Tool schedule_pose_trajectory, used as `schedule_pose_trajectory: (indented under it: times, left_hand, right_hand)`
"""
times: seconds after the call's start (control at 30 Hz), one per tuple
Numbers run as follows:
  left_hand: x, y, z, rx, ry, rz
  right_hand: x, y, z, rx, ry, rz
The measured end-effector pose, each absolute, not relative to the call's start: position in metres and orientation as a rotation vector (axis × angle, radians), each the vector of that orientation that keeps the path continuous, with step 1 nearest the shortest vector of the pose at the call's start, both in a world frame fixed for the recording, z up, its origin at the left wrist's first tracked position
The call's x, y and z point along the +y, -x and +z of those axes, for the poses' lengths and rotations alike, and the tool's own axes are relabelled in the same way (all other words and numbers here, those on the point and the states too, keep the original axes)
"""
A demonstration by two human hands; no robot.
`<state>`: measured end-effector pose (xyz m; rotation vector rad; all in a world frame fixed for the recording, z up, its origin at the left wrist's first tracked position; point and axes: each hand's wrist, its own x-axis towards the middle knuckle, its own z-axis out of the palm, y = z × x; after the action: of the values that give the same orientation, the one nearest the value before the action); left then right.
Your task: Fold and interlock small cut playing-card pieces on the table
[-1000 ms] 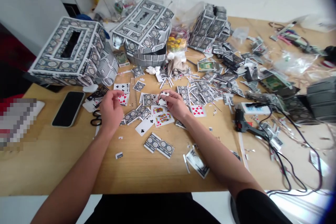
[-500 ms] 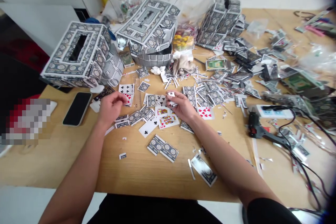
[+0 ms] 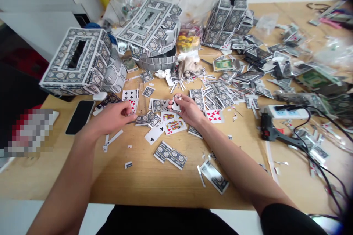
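My right hand [image 3: 189,110] pinches a small cut playing card piece [image 3: 175,103], pale with a dark mark, above the cards in the middle of the table. My left hand [image 3: 116,116] is closed, thumb and fingers together, and whatever lies between them is hidden. Its fingertips are beside a group of patterned card backs [image 3: 142,119]. Behind that hand lie a clubs card [image 3: 130,94] and a red-heart card [image 3: 133,105], the latter partly covered. Between my hands lie a king card [image 3: 175,126] and a clubs card [image 3: 154,133]. A hearts card [image 3: 214,116] is right of my right hand.
Card-covered boxes [image 3: 75,57] [image 3: 149,22] [image 3: 227,20] stand at the back. A phone [image 3: 79,116] lies at left. At right are a glue gun [image 3: 271,132], a power strip [image 3: 286,112] and black cables [image 3: 317,165]. Card scraps [image 3: 250,58] cover the right back.
My left hand has come nearer and turned, now over the card pieces at its front. Thin white strips show below it. My right hand has shifted slightly left, still holding the card piece.
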<state>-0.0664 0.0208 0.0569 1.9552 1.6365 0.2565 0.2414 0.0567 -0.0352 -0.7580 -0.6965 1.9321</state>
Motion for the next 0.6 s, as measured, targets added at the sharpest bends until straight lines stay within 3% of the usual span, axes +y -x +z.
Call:
schedule_pose_trajectory:
  times: [0.2,0.4,0.6]
  left_hand:
    - [0.053,0.016,0.052,1.223,-1.562,0.785]
    - [0.053,-0.027,0.015,1.031,-1.069,0.775]
    - [0.054,-0.028,-0.005,1.053,-1.198,0.823]
  right_hand:
    - [0.055,-0.242,-0.032,-0.731,0.770,1.894]
    - [0.057,-0.244,-0.029,-0.682,0.695,1.992]
    - [0.058,-0.243,-0.030,-0.695,0.690,2.040]
